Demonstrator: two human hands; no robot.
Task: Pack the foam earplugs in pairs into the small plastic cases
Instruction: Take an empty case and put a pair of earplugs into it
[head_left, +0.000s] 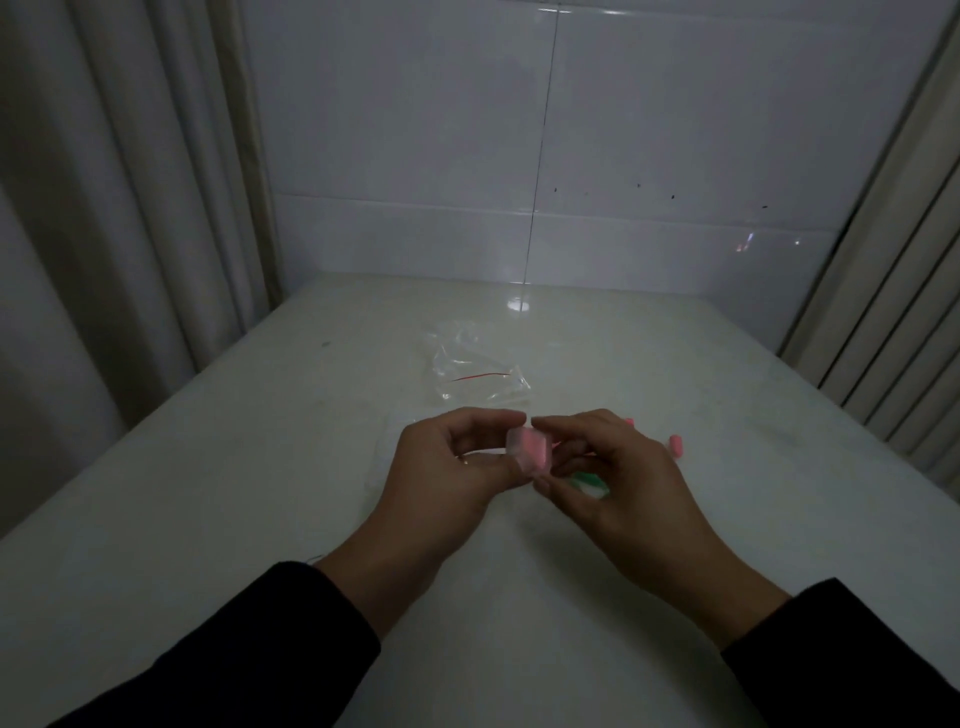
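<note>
From the head view, the small clear plastic case (529, 451), glowing pink from what seems to be foam inside, sits pinched between both hands above the glossy white table (208, 493). The left hand (457, 462) grips it from nine o'clock, the right hand (602, 467) from three. A loose pink earplug (675, 448), soft and stubby, lies nearer the right hand, at its two o'clock; a crinkled clear bag (478, 369) rests at twelve.

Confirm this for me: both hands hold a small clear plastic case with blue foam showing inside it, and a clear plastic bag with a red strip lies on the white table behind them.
One detail is wrong: the head view shows pink foam, not blue, inside the small clear plastic case. The left hand and right hand do hold it, and the clear plastic bag with a red strip lies on the white table behind them.
</note>
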